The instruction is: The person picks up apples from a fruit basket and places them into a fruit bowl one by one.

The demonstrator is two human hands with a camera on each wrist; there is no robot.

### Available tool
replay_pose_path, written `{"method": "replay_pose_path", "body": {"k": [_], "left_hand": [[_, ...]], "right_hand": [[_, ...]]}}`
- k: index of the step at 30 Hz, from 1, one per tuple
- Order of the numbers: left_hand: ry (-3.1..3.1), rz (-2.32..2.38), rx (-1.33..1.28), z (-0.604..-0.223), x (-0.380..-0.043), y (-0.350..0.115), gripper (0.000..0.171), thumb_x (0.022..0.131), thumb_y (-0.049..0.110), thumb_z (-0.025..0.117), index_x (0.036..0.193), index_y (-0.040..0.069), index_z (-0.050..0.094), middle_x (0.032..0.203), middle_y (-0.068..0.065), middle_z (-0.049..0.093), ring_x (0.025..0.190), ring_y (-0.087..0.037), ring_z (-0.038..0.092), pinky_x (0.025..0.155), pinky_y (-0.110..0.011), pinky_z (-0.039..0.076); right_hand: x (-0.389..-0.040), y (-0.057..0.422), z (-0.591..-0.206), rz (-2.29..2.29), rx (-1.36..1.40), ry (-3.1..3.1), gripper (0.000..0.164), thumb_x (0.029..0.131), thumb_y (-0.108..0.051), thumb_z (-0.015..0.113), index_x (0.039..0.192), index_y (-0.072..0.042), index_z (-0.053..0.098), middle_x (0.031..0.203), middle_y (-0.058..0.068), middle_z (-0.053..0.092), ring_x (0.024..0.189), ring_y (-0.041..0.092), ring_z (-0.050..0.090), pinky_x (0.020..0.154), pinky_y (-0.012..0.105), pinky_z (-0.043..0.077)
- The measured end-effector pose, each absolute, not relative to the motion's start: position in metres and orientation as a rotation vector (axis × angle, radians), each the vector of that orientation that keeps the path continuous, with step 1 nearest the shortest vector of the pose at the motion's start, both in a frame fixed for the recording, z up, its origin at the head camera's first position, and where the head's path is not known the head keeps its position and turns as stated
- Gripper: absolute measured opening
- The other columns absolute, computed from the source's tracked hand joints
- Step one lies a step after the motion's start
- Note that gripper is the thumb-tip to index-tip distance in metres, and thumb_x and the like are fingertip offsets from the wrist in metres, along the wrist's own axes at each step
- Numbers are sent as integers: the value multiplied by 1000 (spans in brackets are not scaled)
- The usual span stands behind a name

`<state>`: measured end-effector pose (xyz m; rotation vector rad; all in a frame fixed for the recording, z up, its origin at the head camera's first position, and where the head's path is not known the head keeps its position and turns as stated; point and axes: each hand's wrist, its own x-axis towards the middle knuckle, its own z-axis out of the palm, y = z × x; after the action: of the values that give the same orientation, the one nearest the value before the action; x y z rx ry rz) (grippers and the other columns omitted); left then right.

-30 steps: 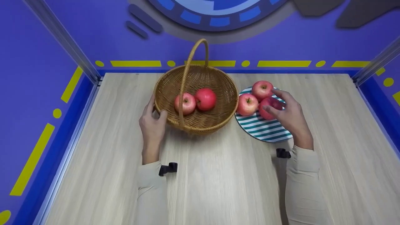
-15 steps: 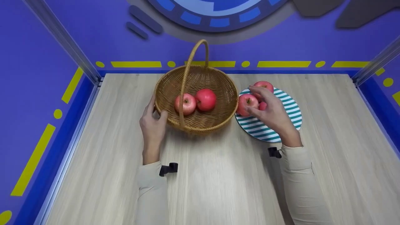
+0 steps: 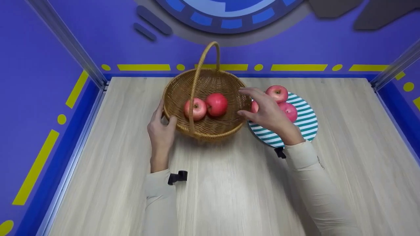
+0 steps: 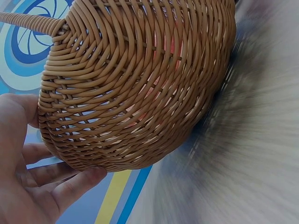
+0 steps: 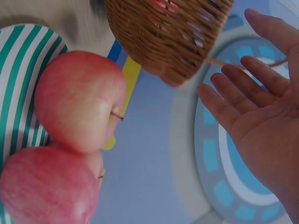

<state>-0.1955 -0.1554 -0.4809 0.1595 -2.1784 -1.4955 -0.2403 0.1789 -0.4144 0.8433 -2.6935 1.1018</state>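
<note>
A wicker basket with a tall arched handle stands left of centre, two red apples inside it. My left hand grips the basket's left side, thumb by the rim; in the left wrist view its fingers lie against the weave. Over the basket's right rim hovers my right hand, fingers spread, holding nothing. Right of the basket, a plate with green and white stripes bears three apples; one is partly hidden behind my right hand. The right wrist view shows an empty palm.
A pale wood table carries the basket and plate, which stand close together. Blue panels with yellow marks rise at the back and sides. A metal post stands at the back left corner.
My right hand has moved left, from above the apples on the plate to the basket's right rim. All the apples stay where they were. My left hand keeps its hold on the basket.
</note>
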Motion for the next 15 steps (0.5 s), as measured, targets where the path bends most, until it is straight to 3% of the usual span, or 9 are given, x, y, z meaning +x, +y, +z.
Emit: {"method": "replay_pose_path", "body": {"k": [6,15], "left_hand": [[-2169,-1502,151,-481,-195,-156,66,89,3,63,154,5,55,146,-19,62,129,-33,63,110,-47,49],[-2161,-1505,139,-482,-196,-155,66,89,4,62,155,5,55,146,-18,62,128,-32,63,108,-51,50]], "right_hand": [[-247,162,-416,1042,861,-2829,67,92,-20,85,153,-11,56,157,9,52,142,29,50,106,50,52],[-260,143,-421,1022,991,-2882,65,95,-21,82,152,-6,55,152,12,54,139,32,53,111,50,48]]}}
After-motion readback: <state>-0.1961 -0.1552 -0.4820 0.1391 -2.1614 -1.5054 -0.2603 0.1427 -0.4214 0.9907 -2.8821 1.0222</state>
